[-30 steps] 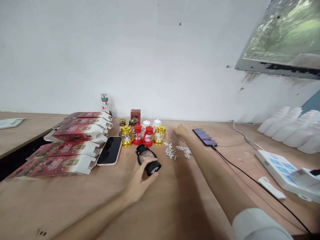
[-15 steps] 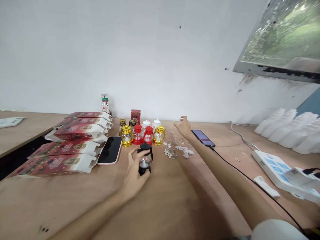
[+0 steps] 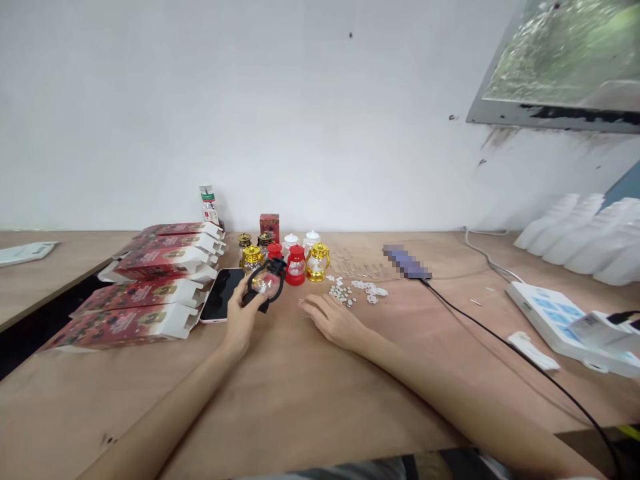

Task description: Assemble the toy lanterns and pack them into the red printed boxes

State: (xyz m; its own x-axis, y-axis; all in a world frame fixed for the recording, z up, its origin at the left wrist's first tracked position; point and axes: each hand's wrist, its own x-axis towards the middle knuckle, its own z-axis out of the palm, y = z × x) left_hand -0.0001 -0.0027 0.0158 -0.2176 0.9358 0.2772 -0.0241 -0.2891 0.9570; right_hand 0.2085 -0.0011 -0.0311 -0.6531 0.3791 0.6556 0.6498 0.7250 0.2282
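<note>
My left hand (image 3: 240, 320) is closed around a small black lantern (image 3: 267, 283) with a clear globe, tilted with its top to the upper right. To the right of it, my right hand (image 3: 334, 321) is low over the table, fingers together and pointing left. Something thin and tiny shows at its fingertips, too small to name. Just beyond that hand lie round button cells (image 3: 342, 294) and small white plastic pieces (image 3: 371, 291). Behind the black lantern stand several more lanterns, among them a red lantern (image 3: 296, 267) and a gold lantern (image 3: 318, 263).
Flat red printed boxes (image 3: 145, 320) are stacked at left, beside a phone (image 3: 219, 300). Thin wire-like pieces (image 3: 357, 268) lie farther back. A pixelated phone (image 3: 407, 261) trails a black cable toward a white power strip (image 3: 560, 327). White bottles (image 3: 575, 233) stand at far right.
My right hand has come back from the far side of the table, near the wire-like pieces, to beside the black lantern. My left hand has shifted left and up, tilting the lantern from upright.
</note>
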